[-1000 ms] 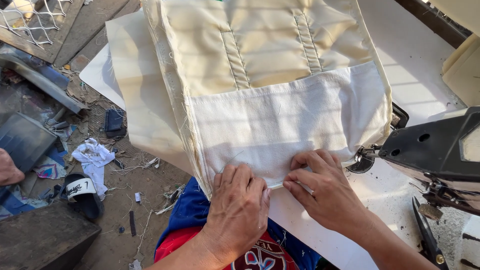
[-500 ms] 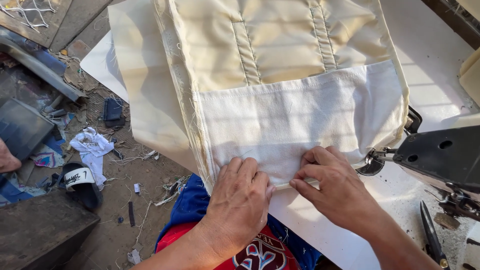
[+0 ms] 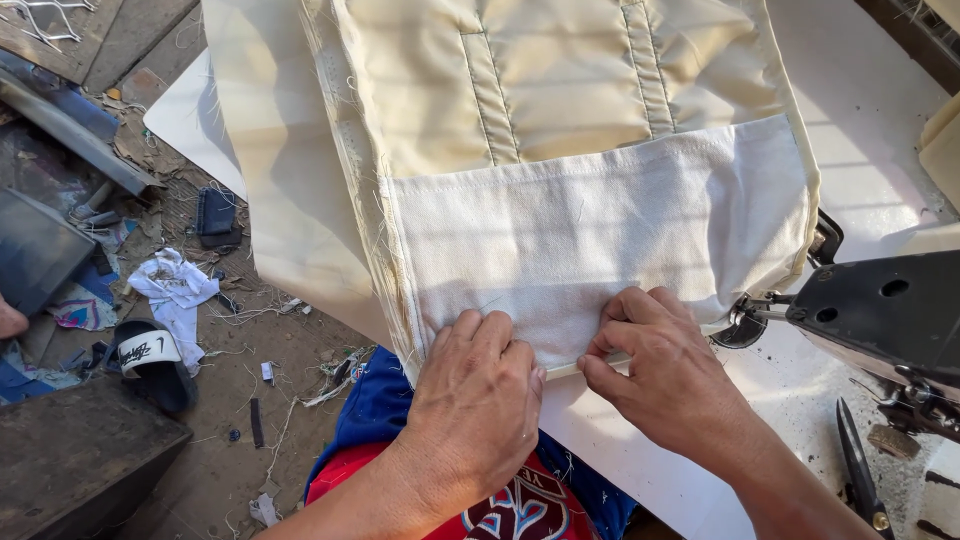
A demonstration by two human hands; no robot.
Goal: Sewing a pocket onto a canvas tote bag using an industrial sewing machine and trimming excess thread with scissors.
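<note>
A cream padded cover (image 3: 560, 80) with stitched ribs lies across the white sewing table (image 3: 870, 110). A white cloth panel (image 3: 600, 230) is sewn to its near end. My left hand (image 3: 475, 400) lies flat on the panel's near edge, fingers together, pressing it down. My right hand (image 3: 660, 375) pinches the folded hem of the same edge between thumb and fingers, just left of the black sewing machine head (image 3: 885, 310).
Black scissors (image 3: 858, 470) lie on the table at lower right. To the left, the dirt floor holds a black sandal (image 3: 150, 360), white rags (image 3: 175, 290), scraps and dark boards (image 3: 80, 465).
The view has shifted so the cover sits further right and higher. My right hand has closed its pinch on the hem nearer the machine; my left hand stays flat on the edge.
</note>
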